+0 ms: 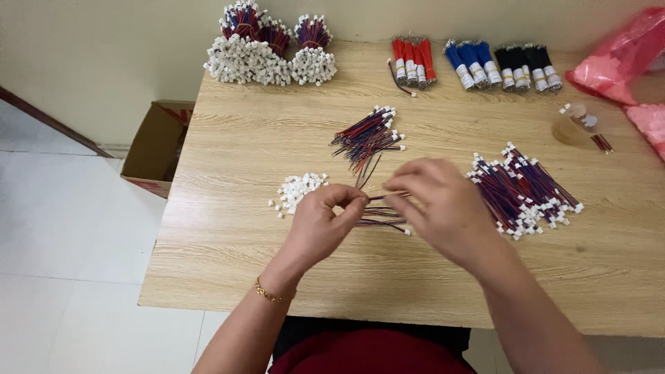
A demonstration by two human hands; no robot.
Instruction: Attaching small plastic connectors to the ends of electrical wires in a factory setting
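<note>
A light wooden table (277, 131) fills most of the view, and both hands work near its front middle. Off its edge, to the left of the left hand, an open cardboard box (158, 145) stands on the floor; its inside cannot be made out. Far beyond the right hand, at the table's back corner, a pink plastic bag (623, 59) lies with pale pink pieces in it. Well beyond the left hand sit three tied bundles of wires with white connectors (267, 48). Just right of the right hand lies a heap of finished red-and-blue wires (530, 190), and beyond both hands a smaller loose fan of wires (367, 135). Far back stand banded red, blue and black wire bundles (478, 64). A small clear cup (575, 125) beyond the right hand holds a few dark red bits. Just left of the left hand lies a pile of white connectors (298, 188). The left hand (322, 225) pinches narrowly on a thin wire (381, 197) stretched to the right hand (443, 204), whose fingers close on its other end.
</note>
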